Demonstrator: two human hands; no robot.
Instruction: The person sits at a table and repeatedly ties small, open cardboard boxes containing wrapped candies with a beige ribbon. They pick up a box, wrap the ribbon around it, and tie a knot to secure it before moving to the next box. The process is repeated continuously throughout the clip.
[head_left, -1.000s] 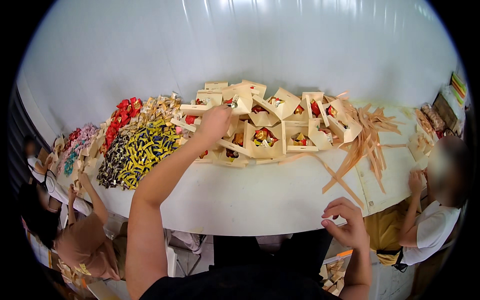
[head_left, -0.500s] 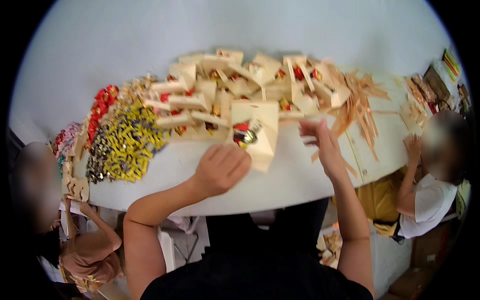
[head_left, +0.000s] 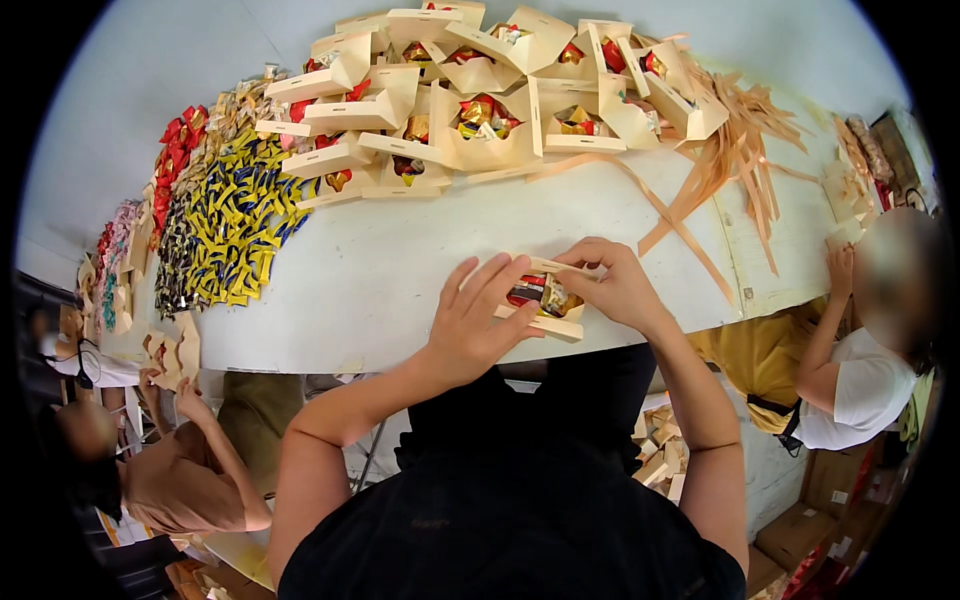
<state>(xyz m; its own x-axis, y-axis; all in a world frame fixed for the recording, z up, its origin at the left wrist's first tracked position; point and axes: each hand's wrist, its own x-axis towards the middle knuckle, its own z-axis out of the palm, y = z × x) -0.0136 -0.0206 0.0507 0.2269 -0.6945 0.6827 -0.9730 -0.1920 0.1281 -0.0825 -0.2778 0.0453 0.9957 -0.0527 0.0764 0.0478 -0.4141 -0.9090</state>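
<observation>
A long white table [head_left: 380, 260] stands against a plain pale wall [head_left: 150, 60], evenly lit.
</observation>
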